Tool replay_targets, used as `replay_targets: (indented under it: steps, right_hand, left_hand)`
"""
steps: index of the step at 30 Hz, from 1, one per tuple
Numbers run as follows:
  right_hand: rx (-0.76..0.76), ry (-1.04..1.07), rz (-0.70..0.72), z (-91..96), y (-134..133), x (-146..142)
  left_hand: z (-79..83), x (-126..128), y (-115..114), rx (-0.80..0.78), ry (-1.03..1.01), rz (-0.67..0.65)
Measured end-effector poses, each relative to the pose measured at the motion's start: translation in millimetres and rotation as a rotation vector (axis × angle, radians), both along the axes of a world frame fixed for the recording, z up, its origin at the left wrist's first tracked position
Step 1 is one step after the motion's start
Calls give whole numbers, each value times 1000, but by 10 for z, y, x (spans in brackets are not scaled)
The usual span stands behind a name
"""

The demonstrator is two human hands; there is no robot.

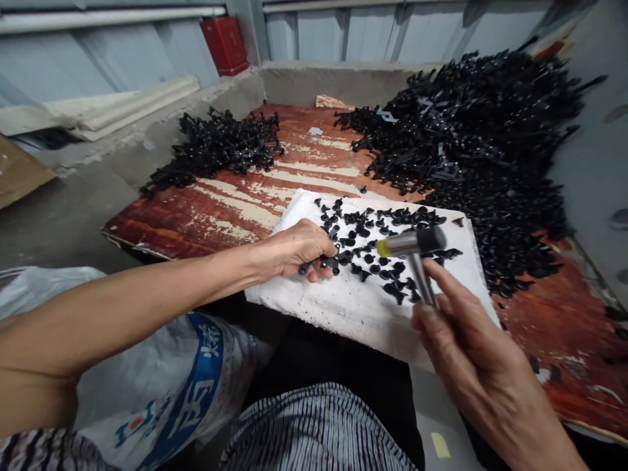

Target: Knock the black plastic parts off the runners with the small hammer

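1. Got left hand (300, 252) over left side of white pad (304, 304), fingers closed on black part (328, 263). Partly hidden by fingers; can't tell full shape.
2. Got right hand (471, 353) gripping hammer (411, 243) by metal handle, fingers wrapped round, one reaching up near head.
3. Have hammer head to right of left hand, apart from it, blurred. Yellow end facing left hand, black end facing away. Can't tell height above pad.
4. Have loose bits (363, 231), black and knob-like, scattered over middle and far half of pad, some right beside left hand.
5. Have pad lying at near edge of counter (226, 226), red-brown with worn pale streaks.
6. See smaller heap (226, 144) of black pieces at far left of counter, bigger heap (490, 144) at right, spreading down along right edge of pad.
7. See red box (224, 46) at back corner, near grey metal wall (324, 36).
8. See white bag (147, 386) with blue print below left forearm.
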State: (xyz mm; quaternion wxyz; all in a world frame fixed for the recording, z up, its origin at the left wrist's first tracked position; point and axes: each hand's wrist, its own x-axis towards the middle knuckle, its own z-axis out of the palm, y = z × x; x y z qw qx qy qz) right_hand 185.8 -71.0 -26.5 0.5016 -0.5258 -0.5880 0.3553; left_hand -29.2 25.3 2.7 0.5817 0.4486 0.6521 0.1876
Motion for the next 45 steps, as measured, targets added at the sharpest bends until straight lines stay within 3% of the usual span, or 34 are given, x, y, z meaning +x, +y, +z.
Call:
replay_targets:
  steps: [4,6,12,17,23,26,29,36,45]
  right_hand:
    - [361,-391,192,86,101,-134]
    - [410,-454,203,69,160,-153]
    - [272,-552,269,67,200,-114]
    - [314,-409,113,162,106,-172]
    - [279,-524,235,-28,199,-133]
    - [354,-588,213,-39,220,-127]
    - [331,-717,282,-34,234,-133]
    - [409,-725,242,-48,157,17]
    - [342,-796,245,-122,-68,124]
  left_hand:
    - [-32,7,-5,11,-24,26]
    - [-55,1,-23,15,-41,43]
    - [-85,-19,-82,77,-64,14]
    - [-102,-40,-89,61,-113,21]
    - [-162,-85,-106,99,-73,-26]
    - [-183,-88,-116,101,-93,-22]
    - [-176,-67,-118,98,-104,-18]
    - [35,-91,-193,8,-274,219]
    - [22,-161,-303,22,-386,280]
